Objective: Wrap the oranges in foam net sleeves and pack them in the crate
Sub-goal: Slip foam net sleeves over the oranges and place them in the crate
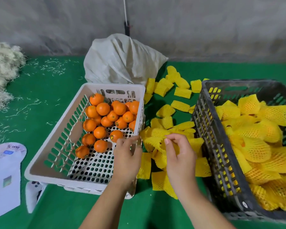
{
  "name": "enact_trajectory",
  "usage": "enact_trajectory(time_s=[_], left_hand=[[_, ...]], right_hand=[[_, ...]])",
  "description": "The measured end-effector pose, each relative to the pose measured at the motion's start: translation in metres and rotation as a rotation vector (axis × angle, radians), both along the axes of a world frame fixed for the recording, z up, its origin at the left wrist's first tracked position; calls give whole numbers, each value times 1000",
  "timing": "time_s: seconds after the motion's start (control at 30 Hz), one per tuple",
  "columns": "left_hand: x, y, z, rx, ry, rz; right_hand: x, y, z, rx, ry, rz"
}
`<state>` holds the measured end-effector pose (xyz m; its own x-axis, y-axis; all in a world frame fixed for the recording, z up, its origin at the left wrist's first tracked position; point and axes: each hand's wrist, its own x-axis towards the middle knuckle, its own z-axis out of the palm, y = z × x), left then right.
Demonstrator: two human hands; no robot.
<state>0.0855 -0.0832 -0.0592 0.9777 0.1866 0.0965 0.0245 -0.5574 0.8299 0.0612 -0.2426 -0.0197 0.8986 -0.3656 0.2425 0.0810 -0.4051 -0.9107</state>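
Fruit-packing work area: green-covered surface (40, 100) against a grey sheet wall, white crate (45, 164) of loose oranges (104, 118), dark crate (210, 129), scattered foam net sleeves (180, 104), a sack (122, 61).

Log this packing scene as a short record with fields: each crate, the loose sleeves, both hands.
white crate: bare oranges, mostly at its far end
dark crate: net-wrapped oranges
foam net sleeves: loose on the green mat between the crates
left hand: over the white crate's right rim, fingers curled, grip unclear
right hand: pinching a yellow sleeve from the pile
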Motion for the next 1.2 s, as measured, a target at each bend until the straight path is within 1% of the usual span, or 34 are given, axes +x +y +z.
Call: enact_trajectory(time_s=[0.03, 0.07, 0.1, 0.13, 0.17, 0.2, 0.3, 0.33, 0.4, 0.43, 0.5, 0.57, 0.67, 0.73, 0.83, 0.87, 0.9, 0.97, 1.03, 1.1, 1.17, 1.2], left_hand=[[4, 9, 0, -104, 15, 21], [10, 19, -1, -160, 42, 29], [20, 30, -2, -158, 85, 11], [33, 39, -4, -113, 143, -29], [47, 46, -7, -31, 208, -77], [60, 53, -12, 95, 277, -133], [94, 68, -33, 569, 497, -323], [102, 73, -41, 664, 573, -364], [111, 86, -57, 739, 692, -373], [113, 90, -63, 766, 706, -350], [111, 93, -69, 794, 651, -259], [110, 94, -76, 772, 595, -187], [112, 96, -78, 658, 590, -99], [113, 95, -80, 612, 604, -87], [110, 84, -80, 703, 651, -190], [110, 82, -79, 694, 654, -208], [110, 81, -76, 699, 657, -211], [110, 82, -67, 729, 722, -202], [110, 83, -52, 646, 722, -172], [109, 86, -34, 506, 575, -144], [99, 90, -15, 369, 366, -121], [91, 91, -4, 265, 280, -110]], right_hand=[[-2, 3, -1, 92, 18, 45], [-5, 6, 0, 140, 25, 72], [-6, 9, 0, 141, 30, 82], [-7, 10, -1, 141, 51, 80], [-6, 11, -2, 149, 77, 70], [-6, 14, -3, 175, 100, 62], [-10, 20, -6, 232, 142, 52], [-13, 23, -6, 232, 153, 63], [-19, 27, -8, 229, 182, 90], [-21, 27, -10, 230, 197, 94], [-25, 26, -11, 229, 231, 93], [-26, 25, -14, 242, 252, 89], [-24, 26, -18, 273, 290, 92], [-23, 26, -19, 274, 300, 99], [-23, 25, -18, 292, 277, 113], [-23, 25, -16, 294, 264, 107], [-22, 25, -14, 292, 251, 98], [-20, 24, -13, 300, 239, 76], [-18, 23, -13, 329, 232, 51], [-17, 21, -15, 367, 234, 27], [-17, 21, -15, 389, 251, 0], [-17, 21, -15, 391, 256, -12]])
